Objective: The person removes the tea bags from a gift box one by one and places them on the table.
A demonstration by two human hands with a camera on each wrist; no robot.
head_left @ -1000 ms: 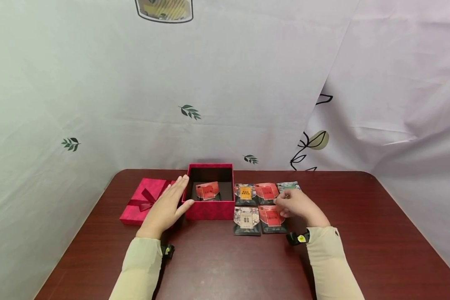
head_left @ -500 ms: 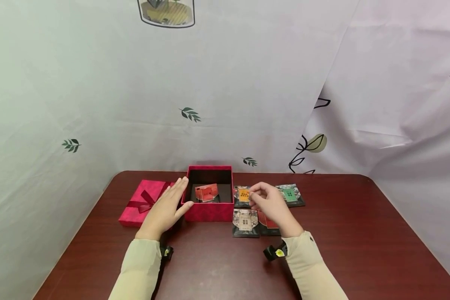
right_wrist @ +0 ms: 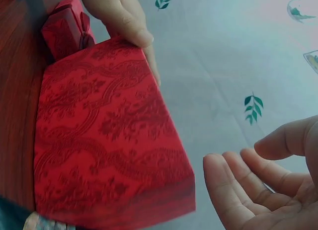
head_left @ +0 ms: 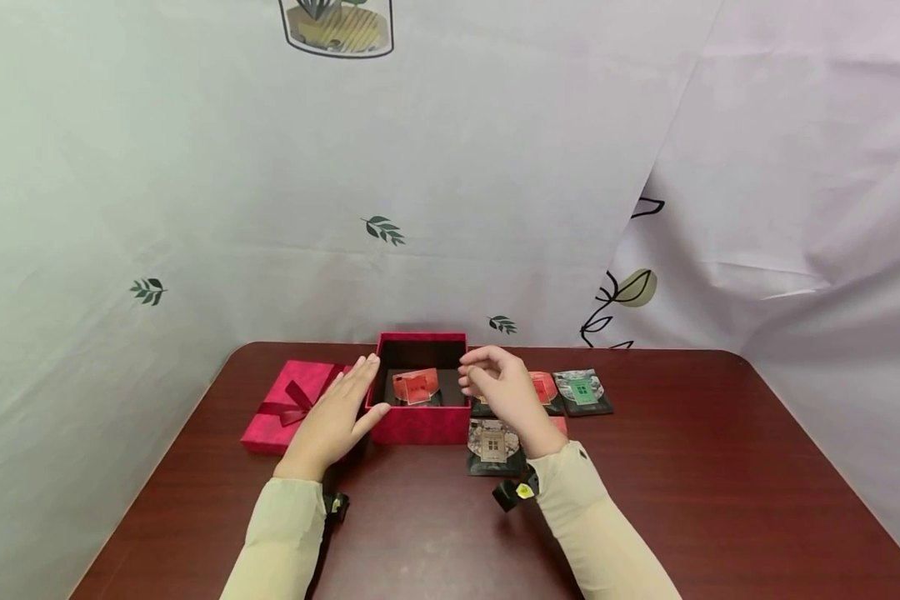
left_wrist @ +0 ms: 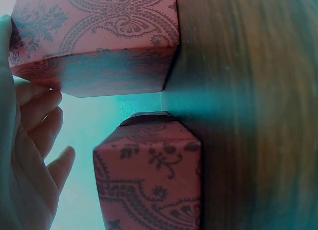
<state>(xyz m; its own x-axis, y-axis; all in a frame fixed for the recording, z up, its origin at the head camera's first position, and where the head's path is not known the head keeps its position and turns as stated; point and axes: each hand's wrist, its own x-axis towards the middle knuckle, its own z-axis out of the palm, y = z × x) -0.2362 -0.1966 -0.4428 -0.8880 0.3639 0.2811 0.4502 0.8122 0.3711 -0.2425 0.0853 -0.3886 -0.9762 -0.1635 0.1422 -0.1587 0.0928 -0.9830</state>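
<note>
An open red box [head_left: 420, 423] stands at the table's middle with a red packet [head_left: 416, 386] inside. My left hand [head_left: 345, 400] rests flat against the box's left wall, fingers straight and thumb on the front. My right hand [head_left: 482, 377] hovers at the box's right rim with loosely curled fingers. In the right wrist view its palm [right_wrist: 268, 195] is empty beside the box wall [right_wrist: 109, 150]. Right of the box lie several packets: a beige one [head_left: 492, 446], a red one [head_left: 543, 387] and a green one [head_left: 583, 390]. My right hand partly hides another.
The red lid with a ribbon bow [head_left: 288, 404] lies left of the box, just beyond my left hand. A dark wooden table [head_left: 720, 467] carries everything. A patterned cloth backdrop [head_left: 495, 208] hangs close behind its far edge.
My right hand has moved left from the far-right packets, over the row, to the box's right rim. It holds nothing. My left hand has stayed on the box.
</note>
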